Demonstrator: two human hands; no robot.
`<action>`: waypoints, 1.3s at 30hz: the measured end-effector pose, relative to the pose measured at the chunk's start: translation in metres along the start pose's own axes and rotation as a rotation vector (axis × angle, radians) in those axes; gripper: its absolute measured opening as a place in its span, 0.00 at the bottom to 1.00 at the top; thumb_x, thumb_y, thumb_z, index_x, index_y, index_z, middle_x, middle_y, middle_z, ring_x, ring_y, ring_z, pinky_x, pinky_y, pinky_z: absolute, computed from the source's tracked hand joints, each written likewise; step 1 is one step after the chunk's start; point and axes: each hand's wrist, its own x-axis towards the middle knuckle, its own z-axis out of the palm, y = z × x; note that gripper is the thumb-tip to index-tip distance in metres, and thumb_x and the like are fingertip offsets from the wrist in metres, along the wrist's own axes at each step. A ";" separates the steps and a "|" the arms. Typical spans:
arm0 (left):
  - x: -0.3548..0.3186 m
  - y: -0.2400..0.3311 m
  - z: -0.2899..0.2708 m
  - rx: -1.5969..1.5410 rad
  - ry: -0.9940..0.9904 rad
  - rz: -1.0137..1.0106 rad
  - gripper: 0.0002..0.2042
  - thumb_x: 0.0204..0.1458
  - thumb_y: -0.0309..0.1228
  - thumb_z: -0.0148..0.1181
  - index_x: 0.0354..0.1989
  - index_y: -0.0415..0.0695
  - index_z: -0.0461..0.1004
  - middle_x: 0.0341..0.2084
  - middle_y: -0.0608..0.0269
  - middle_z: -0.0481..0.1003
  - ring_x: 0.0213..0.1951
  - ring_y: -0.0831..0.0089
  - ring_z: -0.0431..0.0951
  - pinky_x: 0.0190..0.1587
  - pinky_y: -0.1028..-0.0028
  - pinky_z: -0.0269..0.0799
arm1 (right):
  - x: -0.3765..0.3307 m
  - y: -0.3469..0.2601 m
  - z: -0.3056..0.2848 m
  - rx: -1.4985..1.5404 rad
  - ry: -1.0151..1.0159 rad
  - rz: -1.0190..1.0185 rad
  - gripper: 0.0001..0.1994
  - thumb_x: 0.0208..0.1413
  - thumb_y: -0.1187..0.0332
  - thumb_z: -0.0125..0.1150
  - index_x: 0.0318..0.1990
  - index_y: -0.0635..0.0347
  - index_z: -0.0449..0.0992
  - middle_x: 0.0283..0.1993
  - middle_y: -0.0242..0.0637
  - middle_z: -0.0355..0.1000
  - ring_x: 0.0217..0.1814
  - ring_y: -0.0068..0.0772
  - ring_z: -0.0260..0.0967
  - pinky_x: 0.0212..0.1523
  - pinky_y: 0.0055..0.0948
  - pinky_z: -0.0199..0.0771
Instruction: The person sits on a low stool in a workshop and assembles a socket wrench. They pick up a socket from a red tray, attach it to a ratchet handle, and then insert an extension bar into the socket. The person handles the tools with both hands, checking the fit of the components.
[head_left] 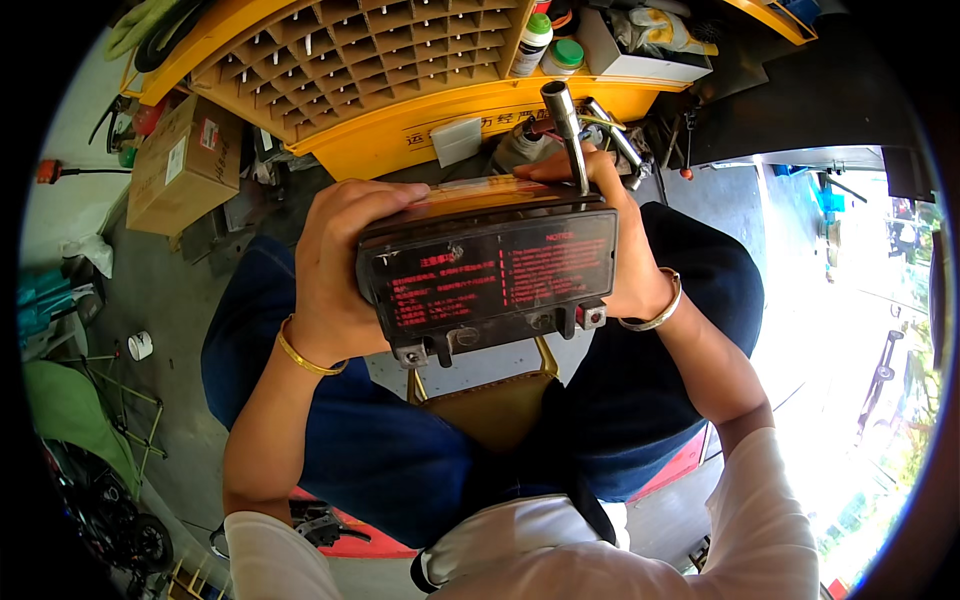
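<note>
A black motorcycle-type battery (pixel 490 268) is held up in front of my lap, its side with red print facing me. Two metal terminals show along its lower edge, one with a red piece. My left hand (pixel 345 260) grips its left end, thumb laid over the upper edge. My right hand (pixel 625 235) is closed round the right end. A shiny metal socket wrench (pixel 567 130) stands up at my right fingers, its tubular end upward; its lower end is hidden behind the battery, so whether my fingers also hold it I cannot tell.
Ahead stands a yellow cabinet (pixel 390 150) with a cardboard divider grid (pixel 370 50) on top. Bottles (pixel 533 45) and a white box (pixel 640 62) sit beside it. A cardboard carton (pixel 185 165) is at left, a small white cup (pixel 140 346) on the floor. Bright daylight enters at right.
</note>
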 end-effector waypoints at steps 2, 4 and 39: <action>0.000 0.000 0.000 0.006 0.002 0.006 0.31 0.36 0.39 0.72 0.49 0.42 0.64 0.43 0.53 0.76 0.40 0.61 0.76 0.46 0.66 0.65 | 0.000 0.000 0.001 0.005 0.016 0.006 0.31 0.31 0.72 0.72 0.46 0.66 0.64 0.45 0.45 0.65 0.49 0.48 0.67 0.52 0.33 0.65; -0.001 -0.002 0.000 -0.002 0.011 0.006 0.31 0.36 0.39 0.72 0.49 0.42 0.64 0.43 0.53 0.76 0.40 0.61 0.76 0.46 0.66 0.65 | 0.001 0.000 0.001 -0.002 0.020 -0.008 0.31 0.31 0.72 0.72 0.46 0.66 0.64 0.45 0.45 0.65 0.48 0.48 0.67 0.52 0.32 0.65; -0.001 -0.002 0.001 -0.009 0.007 -0.001 0.32 0.34 0.38 0.73 0.48 0.43 0.64 0.42 0.53 0.76 0.39 0.61 0.77 0.46 0.65 0.66 | 0.000 -0.001 0.000 0.007 0.006 -0.030 0.29 0.32 0.75 0.70 0.45 0.65 0.62 0.43 0.46 0.64 0.47 0.49 0.67 0.50 0.33 0.66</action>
